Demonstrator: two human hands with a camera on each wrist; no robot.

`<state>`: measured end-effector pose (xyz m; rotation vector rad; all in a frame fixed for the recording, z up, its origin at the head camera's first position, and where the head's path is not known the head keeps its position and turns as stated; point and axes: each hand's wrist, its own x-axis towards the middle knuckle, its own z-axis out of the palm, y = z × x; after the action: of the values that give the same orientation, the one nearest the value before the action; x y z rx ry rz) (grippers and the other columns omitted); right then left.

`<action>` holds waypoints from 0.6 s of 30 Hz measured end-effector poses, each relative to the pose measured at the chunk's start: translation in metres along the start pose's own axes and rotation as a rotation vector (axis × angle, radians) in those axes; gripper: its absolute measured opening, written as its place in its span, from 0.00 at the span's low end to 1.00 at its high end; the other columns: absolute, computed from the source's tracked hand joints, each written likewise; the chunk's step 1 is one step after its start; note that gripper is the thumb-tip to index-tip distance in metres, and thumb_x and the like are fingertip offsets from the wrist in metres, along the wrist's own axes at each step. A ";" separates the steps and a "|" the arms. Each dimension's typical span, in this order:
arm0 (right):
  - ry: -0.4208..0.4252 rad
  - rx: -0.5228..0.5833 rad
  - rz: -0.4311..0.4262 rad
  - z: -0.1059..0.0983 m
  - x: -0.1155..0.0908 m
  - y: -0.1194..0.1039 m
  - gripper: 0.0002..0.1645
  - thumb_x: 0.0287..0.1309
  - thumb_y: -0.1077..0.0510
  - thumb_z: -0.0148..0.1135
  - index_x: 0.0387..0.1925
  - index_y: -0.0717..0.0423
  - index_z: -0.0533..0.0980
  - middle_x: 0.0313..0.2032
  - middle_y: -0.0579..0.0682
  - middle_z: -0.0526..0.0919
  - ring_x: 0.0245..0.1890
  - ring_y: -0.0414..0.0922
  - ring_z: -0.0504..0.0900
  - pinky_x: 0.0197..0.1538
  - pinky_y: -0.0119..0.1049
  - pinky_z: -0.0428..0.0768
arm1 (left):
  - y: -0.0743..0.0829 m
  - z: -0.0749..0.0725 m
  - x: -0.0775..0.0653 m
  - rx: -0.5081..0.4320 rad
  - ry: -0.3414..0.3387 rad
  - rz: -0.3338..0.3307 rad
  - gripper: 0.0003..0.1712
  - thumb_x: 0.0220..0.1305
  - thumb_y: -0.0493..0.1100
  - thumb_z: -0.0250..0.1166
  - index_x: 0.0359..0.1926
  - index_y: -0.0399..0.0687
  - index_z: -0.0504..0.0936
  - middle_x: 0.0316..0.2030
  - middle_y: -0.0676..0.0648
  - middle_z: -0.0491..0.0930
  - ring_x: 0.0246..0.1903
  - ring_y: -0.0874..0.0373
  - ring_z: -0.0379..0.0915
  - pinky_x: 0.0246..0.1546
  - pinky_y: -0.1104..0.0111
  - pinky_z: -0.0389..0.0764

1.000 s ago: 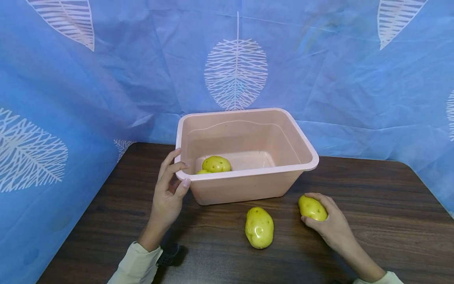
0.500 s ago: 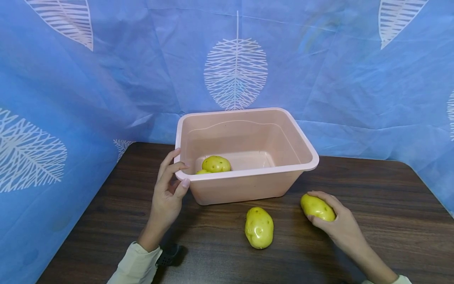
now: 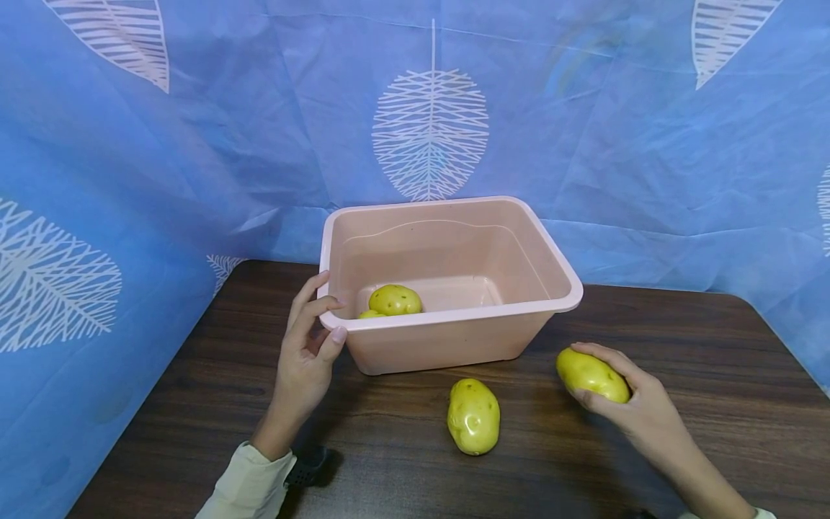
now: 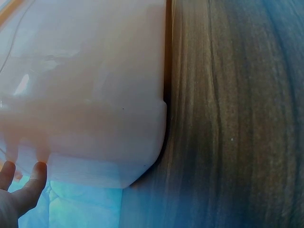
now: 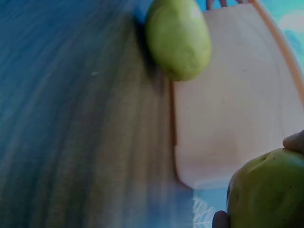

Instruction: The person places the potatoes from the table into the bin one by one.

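Observation:
My right hand [image 3: 642, 396] grips a yellow potato [image 3: 591, 375] between thumb and fingers, to the right of the bin. That potato [image 5: 268, 192] also fills the lower right corner of the right wrist view. With fingertips over the rim and thumb against the front corner, my left hand [image 3: 308, 353] holds the pale pink plastic bin [image 3: 447, 342] at its left end. A second potato [image 3: 474, 417] lies on the table in front of the bin. Inside the bin sits another potato [image 3: 395, 299], with part of one more beside it, mostly hidden by the front wall.
The dark wood-grain table [image 3: 700, 360] ends at the back against a blue cloth [image 3: 583, 144] with white leaf prints, which also hangs along the left. A dark band [image 3: 308, 465] shows at the left wrist.
My right hand has moved to the right with the potato, which now looks larger and more tilted. The left hand, the bin and the other potatoes stay put.

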<state>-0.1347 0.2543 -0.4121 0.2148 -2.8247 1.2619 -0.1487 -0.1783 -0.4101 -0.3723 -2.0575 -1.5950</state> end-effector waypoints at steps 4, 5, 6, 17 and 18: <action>-0.025 0.047 -0.027 -0.008 -0.004 -0.006 0.37 0.66 0.57 0.69 0.74 0.39 0.70 0.61 0.20 0.71 0.47 0.33 0.76 0.38 0.32 0.79 | 0.000 0.000 0.000 -0.002 0.000 0.005 0.18 0.68 0.32 0.62 0.58 0.41 0.76 0.79 0.54 0.58 0.77 0.44 0.56 0.64 0.40 0.74; -0.033 0.059 -0.034 -0.010 -0.004 -0.007 0.37 0.67 0.57 0.69 0.74 0.40 0.70 0.62 0.20 0.71 0.47 0.33 0.76 0.38 0.32 0.80 | 0.000 0.000 0.000 -0.002 0.001 0.007 0.18 0.68 0.32 0.62 0.58 0.41 0.76 0.79 0.54 0.58 0.77 0.44 0.56 0.64 0.40 0.74; -0.038 0.063 -0.039 -0.012 -0.005 -0.009 0.37 0.67 0.58 0.69 0.74 0.40 0.70 0.62 0.20 0.71 0.47 0.34 0.77 0.37 0.33 0.80 | -0.001 0.000 0.000 -0.003 0.000 0.009 0.18 0.68 0.32 0.62 0.58 0.41 0.76 0.79 0.54 0.58 0.77 0.44 0.56 0.64 0.39 0.74; -0.098 0.137 -0.045 -0.031 -0.010 -0.024 0.37 0.69 0.61 0.65 0.76 0.39 0.68 0.66 0.31 0.75 0.49 0.39 0.79 0.39 0.35 0.82 | -0.003 0.000 0.000 -0.018 0.001 0.010 0.18 0.68 0.32 0.62 0.59 0.40 0.76 0.79 0.54 0.58 0.77 0.44 0.55 0.65 0.36 0.72; -0.103 0.138 -0.042 -0.032 -0.010 -0.025 0.37 0.69 0.61 0.65 0.76 0.39 0.68 0.66 0.31 0.75 0.50 0.39 0.79 0.39 0.35 0.82 | -0.003 0.000 0.000 -0.020 0.000 0.010 0.18 0.68 0.31 0.62 0.59 0.40 0.76 0.79 0.54 0.58 0.77 0.45 0.55 0.65 0.36 0.72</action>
<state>-0.1216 0.2622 -0.3731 0.3521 -2.8008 1.4794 -0.1503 -0.1796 -0.4122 -0.3893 -2.0382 -1.6110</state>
